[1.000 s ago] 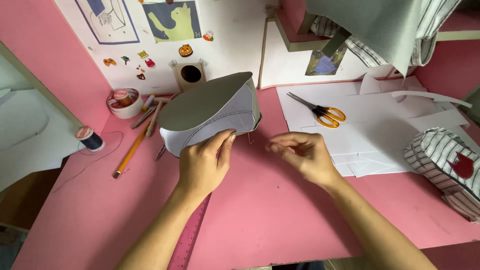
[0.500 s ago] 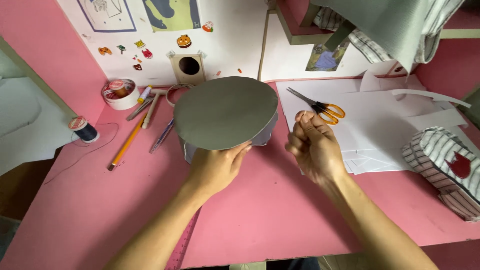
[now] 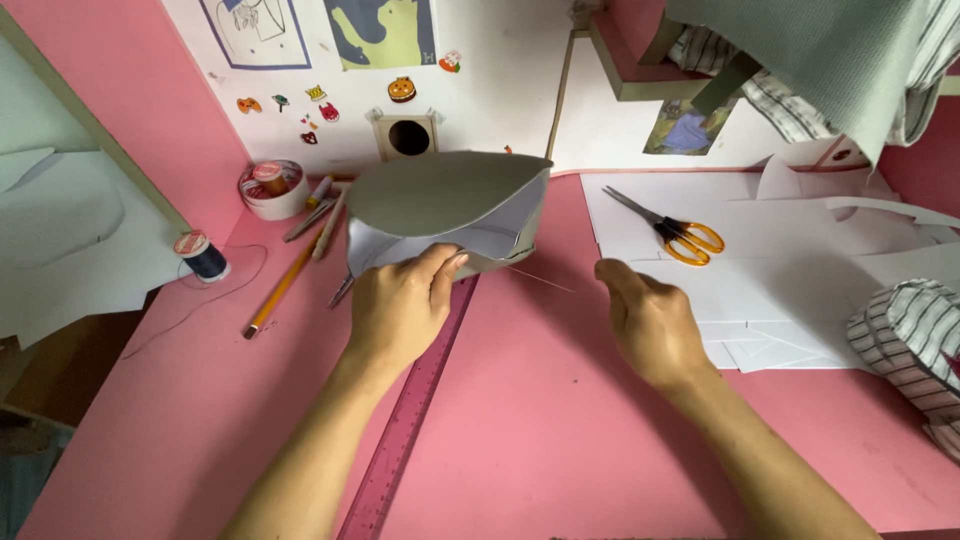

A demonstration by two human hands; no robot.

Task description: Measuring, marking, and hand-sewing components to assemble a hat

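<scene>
My left hand (image 3: pixel 400 305) grips the near edge of a grey, rounded fabric piece with a white lining (image 3: pixel 450 215), holding it tilted above the pink table (image 3: pixel 560 430). My right hand (image 3: pixel 650 325) hovers to the right of the piece with its fingers pinched together. A fine thread (image 3: pixel 545 282) runs from the piece's lower right edge toward those fingers. Whether a needle is in the fingers is too small to tell.
Orange-handled scissors (image 3: pixel 680 235) lie on white paper sheets (image 3: pixel 800 275) to the right. A pink ruler (image 3: pixel 415 400) lies under my left wrist. A yellow pencil (image 3: pixel 280 292), a dark thread spool (image 3: pixel 203 257) and a small white tub (image 3: pixel 272 190) sit at left. Striped cloth (image 3: pixel 915 340) lies far right.
The grey piece has tipped from facing me flat to showing its open white inside. My right hand has moved right and down, away from the piece, drawing the thread out.
</scene>
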